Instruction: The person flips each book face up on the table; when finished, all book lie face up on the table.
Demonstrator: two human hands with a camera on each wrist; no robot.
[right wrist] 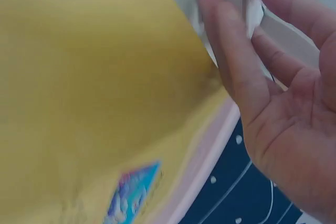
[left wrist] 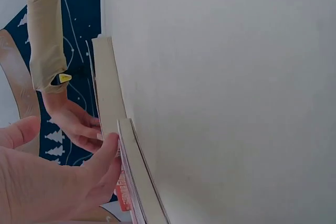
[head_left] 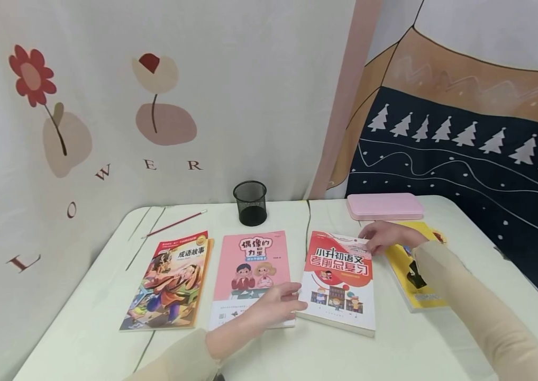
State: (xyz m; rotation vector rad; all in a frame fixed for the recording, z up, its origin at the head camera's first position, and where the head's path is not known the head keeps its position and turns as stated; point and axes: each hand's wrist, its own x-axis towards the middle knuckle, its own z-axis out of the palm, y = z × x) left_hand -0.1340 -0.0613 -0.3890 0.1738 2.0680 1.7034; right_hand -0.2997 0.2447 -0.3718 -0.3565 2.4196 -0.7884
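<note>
A thick white book with a red top (head_left: 340,286) lies between the two hands, its cover printed with Chinese characters and small cartoon figures. My left hand (head_left: 273,309) touches its left side with extended fingers, the thumb raised apart in the left wrist view. At the upper right corner of that book, my right hand (head_left: 390,236) grips it between thumb and fingers. A pink book (head_left: 252,275) lies partly under the left hand in the head view. Beneath the right forearm is a yellow book (head_left: 421,286), which fills much of the right wrist view.
A colourful storybook (head_left: 169,291) lies at the left, with a red pencil (head_left: 175,224) behind it. Along the back of the table stand a black mesh pen holder (head_left: 251,206) and a pink case (head_left: 385,206). Printed cloth hangs behind the table.
</note>
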